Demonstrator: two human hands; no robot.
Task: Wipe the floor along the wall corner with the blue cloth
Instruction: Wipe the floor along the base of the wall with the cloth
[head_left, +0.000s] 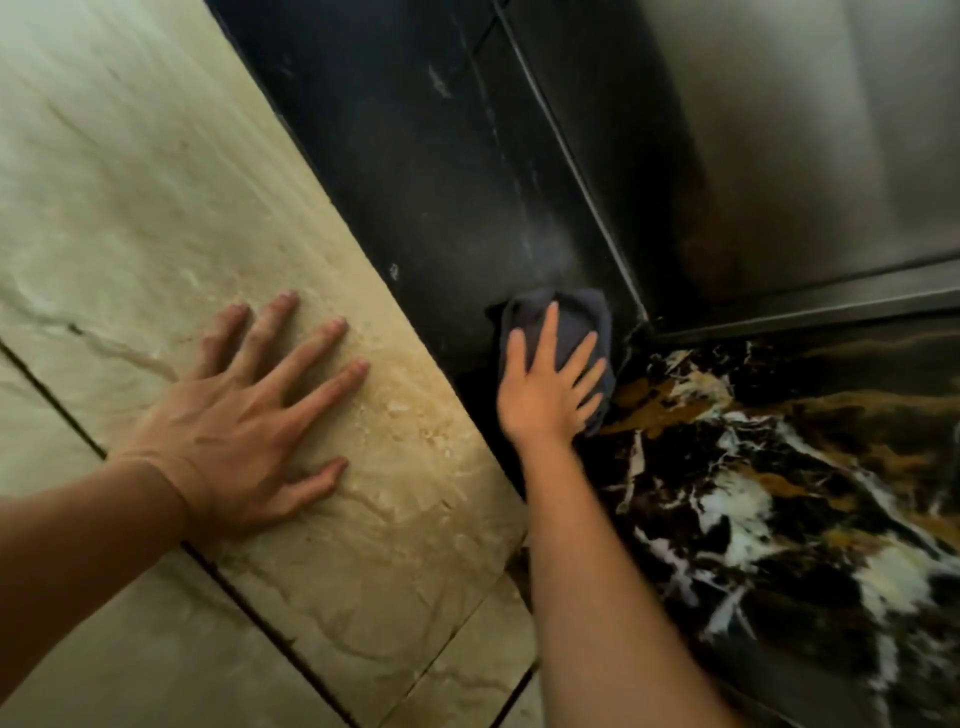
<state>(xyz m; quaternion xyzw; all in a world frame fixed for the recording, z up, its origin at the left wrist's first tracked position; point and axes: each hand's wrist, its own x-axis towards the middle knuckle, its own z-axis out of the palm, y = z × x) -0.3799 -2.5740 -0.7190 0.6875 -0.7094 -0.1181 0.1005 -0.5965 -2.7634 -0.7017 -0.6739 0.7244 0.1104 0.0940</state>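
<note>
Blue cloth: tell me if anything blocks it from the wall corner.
Nothing visible does. The crumpled dark blue cloth sits under the flat right hand, already at the foot of the black stone wall, with bare dark veined marble floor beside it. The left hand rests apart on the beige marble slab.

The scene is dim overall, with soft light falling from the upper left onto the beige marble wall (171, 218), which reads brightest. The black wall panel (415, 171) sinks into deep shadow. The steel door (779, 130) carries a broad, hazy sheen near the top right but no sharp glare. The patterned marble floor (779, 519) smears into motion blur toward the lower right. The right hand (545, 389) is soft-edged; the left hand (249, 415) is sharper. Straight lines bow with wide-angle distortion at the edges.
</note>
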